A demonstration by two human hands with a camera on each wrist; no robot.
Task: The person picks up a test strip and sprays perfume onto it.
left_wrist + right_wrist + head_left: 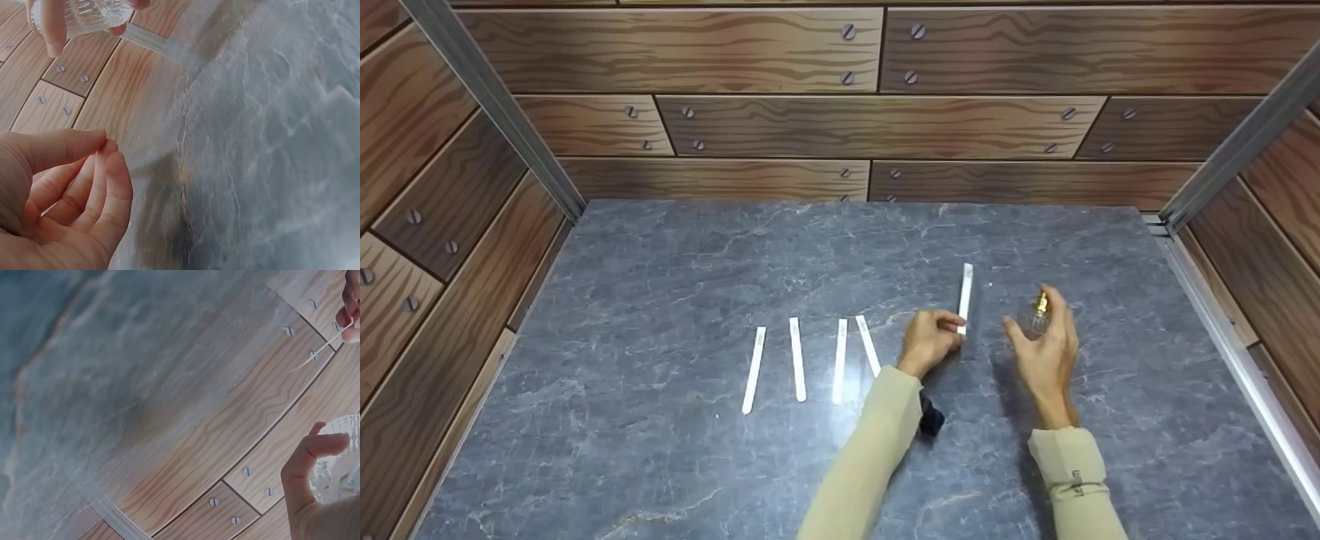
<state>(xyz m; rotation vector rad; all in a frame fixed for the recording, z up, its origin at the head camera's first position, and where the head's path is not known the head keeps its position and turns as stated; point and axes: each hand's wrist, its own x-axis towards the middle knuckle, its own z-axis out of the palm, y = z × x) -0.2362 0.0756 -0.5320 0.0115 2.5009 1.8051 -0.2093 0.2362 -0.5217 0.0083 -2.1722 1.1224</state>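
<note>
My left hand pinches the lower end of a white paper test strip, which points away from me above the table. From the side, the strip looks thin and slightly bent in the right wrist view. To the right, my right hand grips a clear glass perfume bottle with a gold top. One fingertip is at the gold top. Ridged glass of the bottle shows between the fingers in the left wrist view. The bottle is a short way right of the strip.
Several more white strips lie side by side on the grey marbled table, left of my left hand; the nearest one is partly hidden by my sleeve. Wood-patterned walls and metal rails border the table.
</note>
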